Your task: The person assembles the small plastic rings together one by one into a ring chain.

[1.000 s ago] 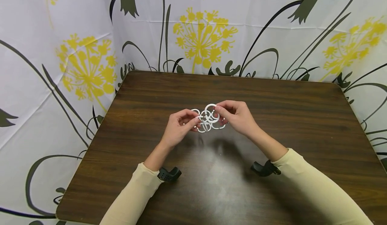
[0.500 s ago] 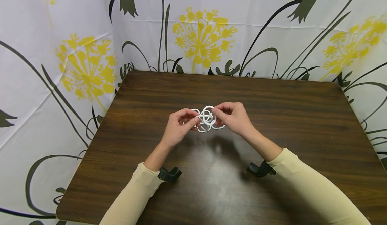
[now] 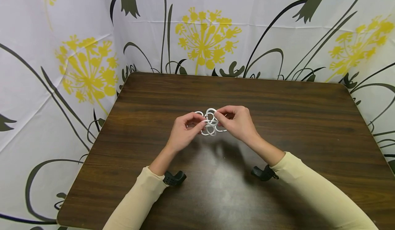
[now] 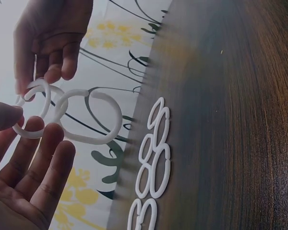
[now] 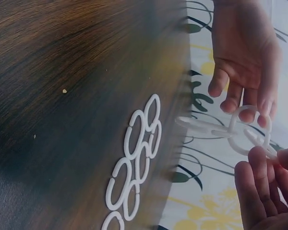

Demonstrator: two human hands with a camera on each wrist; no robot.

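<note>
My left hand (image 3: 185, 132) pinches a white plastic curtain ring (image 5: 232, 136) between thumb and fingers. Facing it, my right hand (image 3: 239, 123) pinches a second white curtain ring (image 3: 211, 109), which overlaps the first. Another ring (image 4: 117, 117) with a small gap in its loop hangs linked from the held ones; the right wrist view shows it almost edge-on. Beneath the hands, several more white rings (image 4: 168, 175) lie flat on the table in two close rows. In the head view the hands hide part of these rows.
The dark wood-grain table (image 3: 148, 96) has rounded corners. Behind it and at its sides hangs a white curtain (image 3: 148, 27) printed with yellow and grey flowers. Black wrist-worn cameras (image 3: 175, 178) jut out below both forearms.
My right hand has shifted left and slightly down, bringing its ring closer over the one in my left hand. The left hand has barely moved.
</note>
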